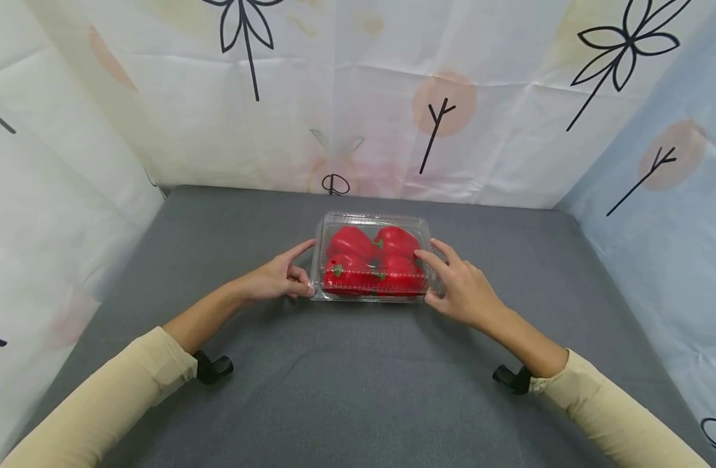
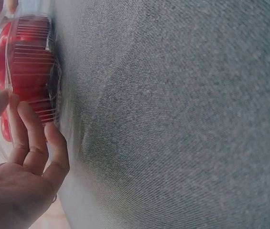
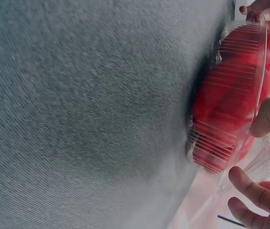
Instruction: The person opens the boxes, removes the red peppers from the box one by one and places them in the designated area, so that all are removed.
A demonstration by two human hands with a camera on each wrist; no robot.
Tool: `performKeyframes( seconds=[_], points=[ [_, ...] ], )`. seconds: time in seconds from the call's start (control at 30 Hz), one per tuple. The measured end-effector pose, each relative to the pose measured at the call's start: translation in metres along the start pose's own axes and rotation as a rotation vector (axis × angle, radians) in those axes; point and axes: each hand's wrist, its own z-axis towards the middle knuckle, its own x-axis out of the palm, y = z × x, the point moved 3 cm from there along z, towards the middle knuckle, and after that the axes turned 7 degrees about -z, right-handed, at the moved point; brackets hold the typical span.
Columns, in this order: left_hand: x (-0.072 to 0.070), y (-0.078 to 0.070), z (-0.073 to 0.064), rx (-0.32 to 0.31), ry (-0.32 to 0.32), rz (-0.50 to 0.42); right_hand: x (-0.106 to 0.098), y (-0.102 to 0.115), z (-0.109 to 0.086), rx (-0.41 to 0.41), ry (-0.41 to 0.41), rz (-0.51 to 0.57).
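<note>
A clear plastic clamshell container (image 1: 370, 298) with several red bell peppers (image 1: 349, 273) in it sits on the grey cloth surface. My left hand (image 1: 282, 276) is at its left end; in the left wrist view the thumb and a finger pinch the rim, with other fingertips near the ribbed wall. My right hand (image 1: 466, 286) holds the right end. Its thumb (image 3: 268, 114) touches the rim, one finger reaches over the lid's edge, and the other fingers bend by the side. How firmly these fingers press is hard to see.
The grey cloth-covered table (image 1: 358, 390) spreads around the container. White and pale blue patterned curtains (image 1: 358, 97) stand behind it and on both sides. Dark wrist straps (image 1: 214, 368) show at the beige sleeves (image 1: 130, 390).
</note>
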Motion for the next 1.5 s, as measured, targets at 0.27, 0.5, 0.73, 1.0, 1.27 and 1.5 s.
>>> performKeyframes(
  seconds=[0.27,0.5,0.73,1.0,1.27,1.5],
  points=[
    [0.0,0.0,-0.001,0.001,0.01,-0.026,-0.01,-0.007,0.006,-0.002,0.02,0.055],
    [0.001,0.0,-0.003,0.024,0.034,-0.04,-0.018,-0.013,0.012,0.037,0.039,0.15],
    [0.002,0.002,-0.003,0.028,0.038,-0.034,-0.025,-0.021,0.018,0.061,-0.007,0.28],
    [0.003,0.004,-0.003,0.038,0.037,-0.035,-0.029,-0.033,0.029,0.147,0.003,0.474],
    [0.003,0.003,-0.001,0.08,0.059,-0.079,-0.028,-0.04,0.043,0.229,-0.013,0.618],
    [0.004,0.002,-0.001,0.089,0.056,-0.078,-0.032,-0.036,0.055,0.232,-0.025,0.764]
  ],
)
